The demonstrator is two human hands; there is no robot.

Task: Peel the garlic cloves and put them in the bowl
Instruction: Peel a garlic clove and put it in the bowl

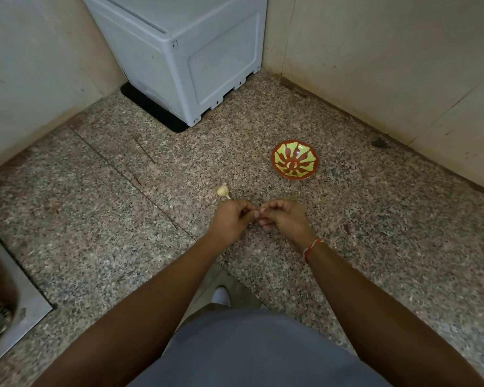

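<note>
Here both hands, left (231, 219) and right (284, 217), pinch something tiny between them beside the pale garlic bulb (223, 190).

A pale garlic bulb (223, 191) with a short stem is seen lying on the speckled counter; a red bowl (294, 160) with a green pattern is set upright farther right, well apart.

Dim, flat indoor light with a warm cast; no clear source shows; shadows are soft, darkest under the grey box (179, 60) and at the frame's lower corners; no glare; wide-angle bending curves the walls (389, 65) and counter (95, 169) edges; the forearms near the bottom look soft; mild grain throughout.
</note>
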